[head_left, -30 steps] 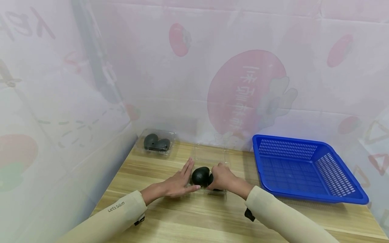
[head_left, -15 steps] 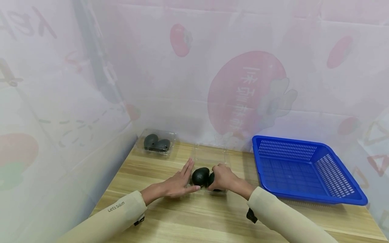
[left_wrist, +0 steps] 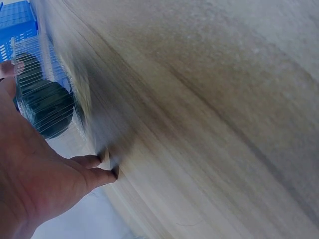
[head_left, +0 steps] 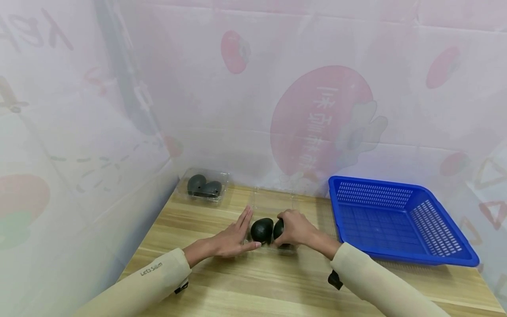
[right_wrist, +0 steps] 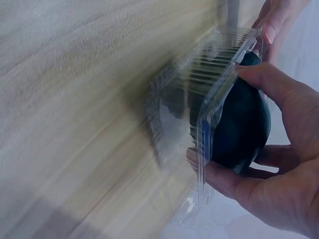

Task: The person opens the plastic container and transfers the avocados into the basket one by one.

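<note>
Two dark green avocados lie side by side in a clear plastic clamshell box (right_wrist: 208, 89), whose lid (head_left: 273, 200) is folded back toward the wall. My right hand (head_left: 296, 230) grips the right avocado (right_wrist: 241, 124), thumb on one side and fingers on the other, at the box's rim. Beside it, to the left, sits the other avocado (head_left: 262, 230). My left hand (head_left: 233, 240) has its fingers straight along the box's left side, with its thumb stretched along the front edge. In the left wrist view, the ribbed wall of the box shows just past that hand.
At the back left stands a closed clear box (head_left: 218, 175) with two more avocados inside. A blue plastic basket (head_left: 396, 259) with slotted walls stands on the wooden table (head_left: 237, 290) at the right. A printed sheet (head_left: 190, 88) hangs behind.
My right hand has shifted slightly to the right with the right avocado, and a gap now shows between the two avocados. The left hand has stayed in place.
</note>
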`<state>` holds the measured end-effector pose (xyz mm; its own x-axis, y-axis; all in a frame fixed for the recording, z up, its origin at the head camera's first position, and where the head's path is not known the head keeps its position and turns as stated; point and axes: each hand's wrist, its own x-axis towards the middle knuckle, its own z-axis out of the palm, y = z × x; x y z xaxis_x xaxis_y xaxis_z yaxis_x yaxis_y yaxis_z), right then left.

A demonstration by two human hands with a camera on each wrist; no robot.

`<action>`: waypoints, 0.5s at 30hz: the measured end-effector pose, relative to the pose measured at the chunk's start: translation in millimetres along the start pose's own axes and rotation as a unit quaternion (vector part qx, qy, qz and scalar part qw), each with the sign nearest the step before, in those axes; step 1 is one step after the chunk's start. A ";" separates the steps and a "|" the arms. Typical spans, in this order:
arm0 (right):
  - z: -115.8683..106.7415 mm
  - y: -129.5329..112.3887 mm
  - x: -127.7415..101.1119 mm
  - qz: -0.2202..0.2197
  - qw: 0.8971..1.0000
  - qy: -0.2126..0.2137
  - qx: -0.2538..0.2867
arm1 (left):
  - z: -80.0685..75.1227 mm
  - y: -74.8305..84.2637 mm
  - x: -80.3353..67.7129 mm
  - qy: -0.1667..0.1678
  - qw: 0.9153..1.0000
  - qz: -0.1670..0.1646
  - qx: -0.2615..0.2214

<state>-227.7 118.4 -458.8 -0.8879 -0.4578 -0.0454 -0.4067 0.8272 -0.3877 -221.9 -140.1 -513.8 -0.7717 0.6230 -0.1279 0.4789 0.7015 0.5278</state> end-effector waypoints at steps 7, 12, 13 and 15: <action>-4.4 5.0 -1.2 -0.028 1.000 0.008 0.009 | 0.5 -0.3 0.4 -0.001 1.000 -0.001 -0.003; -9.1 6.7 -4.1 -0.051 0.998 0.015 0.015 | -0.4 0.5 -0.2 -0.003 1.000 -0.001 -0.006; -10.4 7.1 -4.6 -0.054 0.998 0.017 0.015 | -0.5 0.7 -0.3 -0.003 1.000 0.000 -0.007; -12.6 8.4 -5.0 -0.057 0.998 0.019 0.016 | -0.7 0.8 -0.5 -0.003 1.000 -0.001 -0.006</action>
<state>-229.4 131.8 -450.3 -0.8437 -0.5357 0.0358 -0.4996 0.7589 -0.4177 -221.4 -140.0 -512.7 -0.7700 0.6241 -0.1327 0.4727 0.6977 0.5384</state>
